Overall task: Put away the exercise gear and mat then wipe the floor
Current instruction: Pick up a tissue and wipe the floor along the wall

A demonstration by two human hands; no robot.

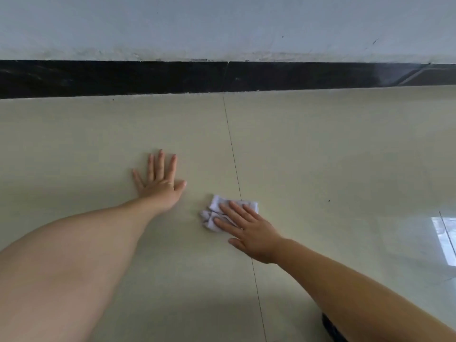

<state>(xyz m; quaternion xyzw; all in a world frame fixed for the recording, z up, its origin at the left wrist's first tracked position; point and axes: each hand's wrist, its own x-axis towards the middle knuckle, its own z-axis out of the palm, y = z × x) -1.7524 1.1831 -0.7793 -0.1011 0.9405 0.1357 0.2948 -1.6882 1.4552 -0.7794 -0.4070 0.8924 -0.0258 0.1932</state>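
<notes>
The right hand (249,230) hides part of the cloth (214,213); a dark object (332,329) is cut off below.

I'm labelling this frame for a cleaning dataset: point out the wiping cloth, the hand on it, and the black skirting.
wiping cloth (213,210), head view, bare crumpled left part.
right hand (249,232), head view, back of hand.
black skirting (123,79), head view, left tile face.

Both arms fwd; left hand (161,186) & right hand (249,230) flat, fingers spread.
</notes>
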